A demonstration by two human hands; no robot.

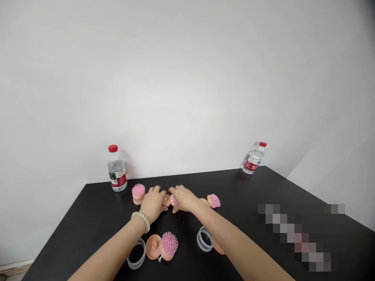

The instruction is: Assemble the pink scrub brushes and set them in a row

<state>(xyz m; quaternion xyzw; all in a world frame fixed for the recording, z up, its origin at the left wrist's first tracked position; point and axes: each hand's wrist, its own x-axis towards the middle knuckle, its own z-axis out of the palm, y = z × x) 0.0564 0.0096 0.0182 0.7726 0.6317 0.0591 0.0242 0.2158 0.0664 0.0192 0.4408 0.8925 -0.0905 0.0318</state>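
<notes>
My left hand (152, 203), with a pale bead bracelet, is curled over the far middle of the table. Its fingers and thumb close on a peach round base (166, 200), partly hidden. Right beside it, my right hand (183, 198) grips a peach brush head with pink bristles (174, 200), mostly covered by the fingers. The two pieces sit close together; whether they touch I cannot tell. Left of my left hand stands a pink-bristled brush (138, 194). Beyond my right wrist another pink brush head (214, 200) lies tipped on its side, a peach piece (204, 201) next to it.
Nearer on the black table (88, 218) lie a brush head (169, 246), a peach cup (153, 246) and a clear ring (136, 254). Another clear ring (205, 239) is by my right forearm. Water bottles stand at back left (117, 169) and back right (254, 158), near the wall.
</notes>
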